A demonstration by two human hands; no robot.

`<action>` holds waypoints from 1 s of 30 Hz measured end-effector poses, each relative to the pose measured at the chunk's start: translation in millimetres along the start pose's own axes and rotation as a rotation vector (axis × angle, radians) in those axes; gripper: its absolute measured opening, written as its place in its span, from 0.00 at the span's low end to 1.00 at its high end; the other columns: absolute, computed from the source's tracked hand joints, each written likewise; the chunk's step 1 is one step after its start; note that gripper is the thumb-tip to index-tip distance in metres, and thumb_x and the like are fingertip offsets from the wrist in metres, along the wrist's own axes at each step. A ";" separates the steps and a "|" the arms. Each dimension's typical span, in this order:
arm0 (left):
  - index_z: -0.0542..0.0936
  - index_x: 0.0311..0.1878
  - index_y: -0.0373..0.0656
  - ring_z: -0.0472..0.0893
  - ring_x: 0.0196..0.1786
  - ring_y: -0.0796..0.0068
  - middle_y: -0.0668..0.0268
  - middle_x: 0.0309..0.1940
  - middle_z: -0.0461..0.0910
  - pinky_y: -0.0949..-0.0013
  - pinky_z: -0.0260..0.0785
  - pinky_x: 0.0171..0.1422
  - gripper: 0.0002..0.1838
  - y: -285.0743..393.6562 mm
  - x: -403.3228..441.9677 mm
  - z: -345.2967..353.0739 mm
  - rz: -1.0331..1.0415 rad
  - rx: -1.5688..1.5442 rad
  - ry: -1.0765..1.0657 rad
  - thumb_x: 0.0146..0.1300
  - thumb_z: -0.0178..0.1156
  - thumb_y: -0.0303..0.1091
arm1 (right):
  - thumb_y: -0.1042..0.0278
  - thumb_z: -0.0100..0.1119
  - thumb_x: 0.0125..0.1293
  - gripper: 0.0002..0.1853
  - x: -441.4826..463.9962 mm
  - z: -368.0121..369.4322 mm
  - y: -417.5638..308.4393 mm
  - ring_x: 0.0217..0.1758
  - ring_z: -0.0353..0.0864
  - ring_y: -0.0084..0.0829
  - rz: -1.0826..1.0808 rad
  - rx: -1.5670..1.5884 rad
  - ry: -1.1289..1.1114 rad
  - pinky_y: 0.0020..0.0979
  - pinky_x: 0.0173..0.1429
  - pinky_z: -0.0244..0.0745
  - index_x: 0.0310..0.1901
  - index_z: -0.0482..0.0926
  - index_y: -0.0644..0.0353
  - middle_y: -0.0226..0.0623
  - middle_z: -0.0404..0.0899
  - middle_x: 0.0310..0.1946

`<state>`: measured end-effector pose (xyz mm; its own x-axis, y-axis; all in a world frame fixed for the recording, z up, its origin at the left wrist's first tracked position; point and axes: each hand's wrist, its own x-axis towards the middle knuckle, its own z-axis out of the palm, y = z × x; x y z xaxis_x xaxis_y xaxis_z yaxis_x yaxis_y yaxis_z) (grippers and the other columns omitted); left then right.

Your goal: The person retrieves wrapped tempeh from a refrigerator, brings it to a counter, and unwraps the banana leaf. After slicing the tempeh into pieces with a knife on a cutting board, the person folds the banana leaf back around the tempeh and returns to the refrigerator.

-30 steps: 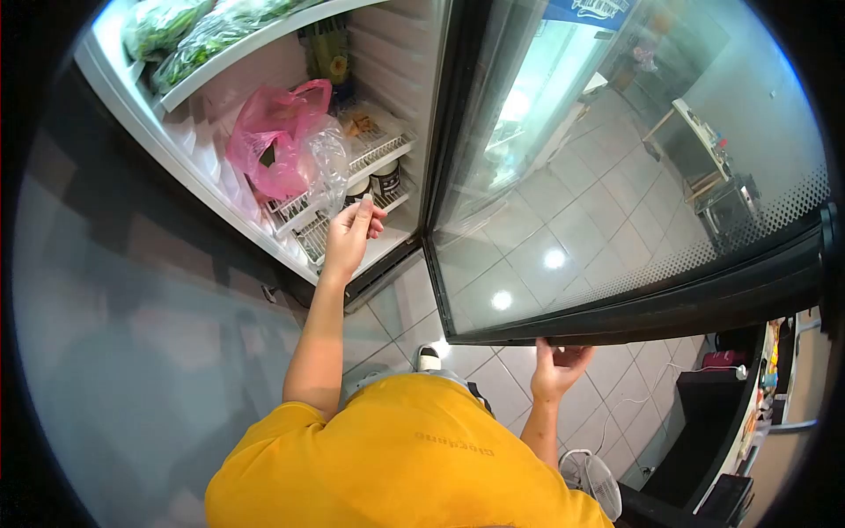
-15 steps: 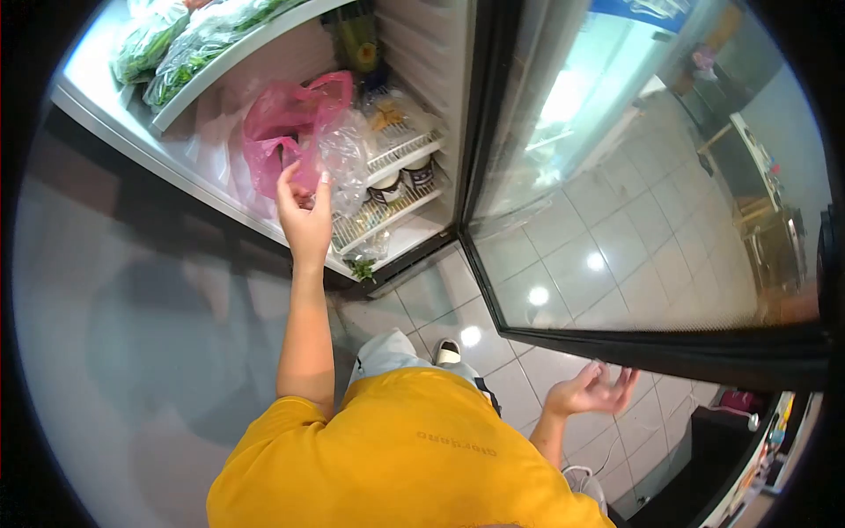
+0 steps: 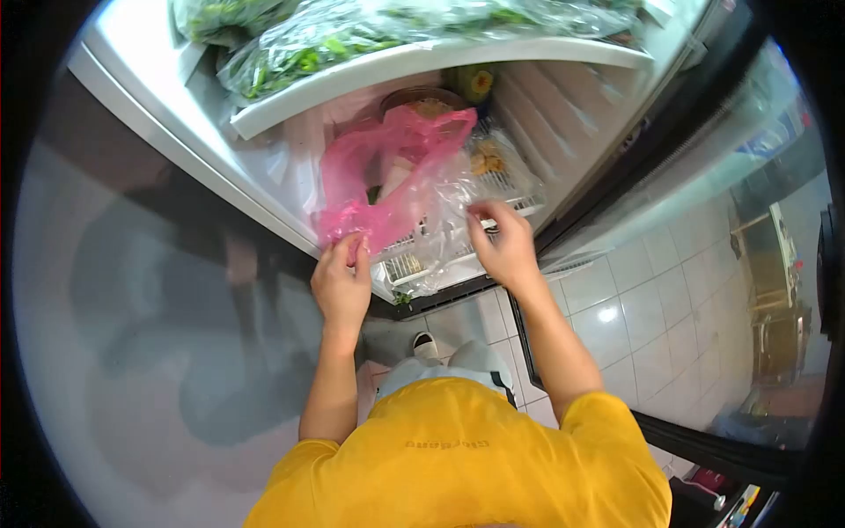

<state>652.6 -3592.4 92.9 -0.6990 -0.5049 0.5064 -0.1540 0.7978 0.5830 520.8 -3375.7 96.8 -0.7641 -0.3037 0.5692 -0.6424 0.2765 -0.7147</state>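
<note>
A thin pink plastic bag (image 3: 352,172) sits in the fridge, its mouth spread so that something pale and a bit of dark green show inside. My left hand (image 3: 341,286) pinches the near left edge of this bag between thumb and fingers. Against its right side lies a crumpled clear plastic bag (image 3: 444,211). At that clear bag's right edge is my right hand (image 3: 506,246), thumb and forefinger curled together on the plastic; the exact grip is slightly blurred.
Bagged green vegetables (image 3: 334,40) fill the upper shelf (image 3: 440,60), which overhangs the bags. Behind are a round bowl (image 3: 427,95) and a green bottle (image 3: 478,84). Wire racks (image 3: 407,267) sit below. The glass door (image 3: 651,264) stands open at right. A leafy sprig (image 3: 403,299) hangs at the front.
My left hand has closed on the pink bag's edge. My right hand has come from beside the door to the clear bag. The view has turned toward the fridge.
</note>
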 end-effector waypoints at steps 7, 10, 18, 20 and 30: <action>0.85 0.44 0.42 0.82 0.37 0.57 0.59 0.33 0.82 0.56 0.74 0.44 0.06 -3.0 -3.5 -9.7 0.060 -0.096 -0.079 0.65 0.65 0.30 | 0.64 0.65 0.59 0.15 157.8 163.7 54.6 0.49 0.85 0.49 -0.204 -0.634 -0.929 0.43 0.56 0.80 0.47 0.86 0.58 0.50 0.85 0.46; 0.85 0.43 0.42 0.82 0.38 0.57 0.59 0.34 0.82 0.57 0.74 0.44 0.06 8.6 -2.2 -9.0 0.037 -0.037 -0.101 0.64 0.66 0.30 | 0.62 0.67 0.59 0.18 167.3 209.8 94.3 0.48 0.86 0.42 -0.377 -0.112 -0.887 0.41 0.56 0.80 0.51 0.85 0.58 0.47 0.87 0.45; 0.86 0.45 0.38 0.81 0.32 0.69 0.60 0.31 0.81 0.69 0.73 0.40 0.09 33.2 -17.3 -11.2 -0.236 -0.191 -0.165 0.62 0.69 0.27 | 0.61 0.69 0.58 0.21 184.0 250.8 92.2 0.50 0.85 0.41 -0.367 -0.129 -1.107 0.40 0.57 0.79 0.53 0.83 0.60 0.46 0.85 0.48; 0.86 0.44 0.37 0.81 0.33 0.72 0.60 0.33 0.82 0.70 0.74 0.40 0.09 36.3 -23.0 -9.8 -0.324 -0.224 -0.122 0.62 0.69 0.28 | 0.61 0.69 0.58 0.22 185.7 255.8 92.4 0.51 0.85 0.41 -0.370 -0.121 -1.134 0.40 0.58 0.79 0.54 0.82 0.60 0.46 0.85 0.48; 0.86 0.45 0.36 0.80 0.33 0.73 0.62 0.33 0.83 0.71 0.72 0.40 0.09 36.7 -39.2 -15.5 -0.438 -0.189 -0.012 0.63 0.69 0.29 | 0.60 0.72 0.58 0.27 199.8 255.2 92.8 0.53 0.83 0.39 -0.326 -0.093 -1.173 0.39 0.59 0.78 0.57 0.80 0.63 0.45 0.83 0.52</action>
<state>685.2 -3548.4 104.4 -0.6051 -0.7755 0.1804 -0.3074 0.4365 0.8456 323.7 -3643.4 40.5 -0.0803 -0.9963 -0.0299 -0.8323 0.0835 -0.5479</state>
